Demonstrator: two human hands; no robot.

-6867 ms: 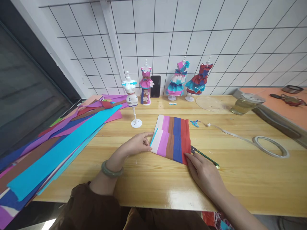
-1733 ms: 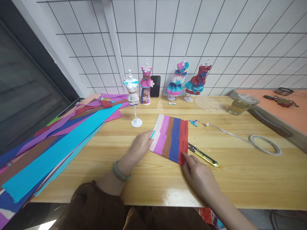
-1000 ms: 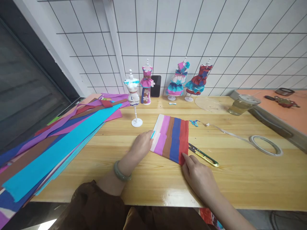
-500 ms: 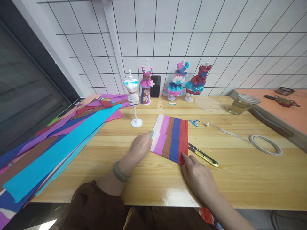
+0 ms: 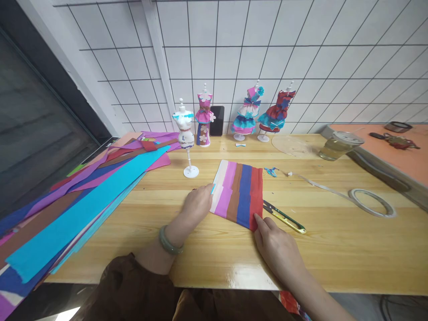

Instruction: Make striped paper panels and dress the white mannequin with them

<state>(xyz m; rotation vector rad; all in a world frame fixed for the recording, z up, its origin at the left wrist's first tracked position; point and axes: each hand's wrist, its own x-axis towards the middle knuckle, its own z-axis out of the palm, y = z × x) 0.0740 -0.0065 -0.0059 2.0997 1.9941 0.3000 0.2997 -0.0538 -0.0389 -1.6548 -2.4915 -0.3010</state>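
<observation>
A striped crepe-paper sheet (image 5: 238, 194) in white, pink, brown, blue and red lies on the wooden table. My left hand (image 5: 197, 203) is closed on its left edge, where a bit of light blue shows at the fingertips. At the lower right corner, my right hand (image 5: 274, 236) pinches the red stripe between thumb and forefinger; the other fingers are curled under. Thread snips (image 5: 285, 217) with yellow-green handles lie just right of the sheet. A small white dress form (image 5: 186, 129) with a blue band at the bust stands beyond my left hand.
Long coloured crepe strips (image 5: 96, 191) are heaped at the left. Three dressed forms (image 5: 246, 117) and a phone (image 5: 217, 120) stand along the tiled wall. Blue scraps (image 5: 271, 171), a roll of tape (image 5: 372, 203) with its end pulled out, and a lidded cup (image 5: 339, 145) are at the right.
</observation>
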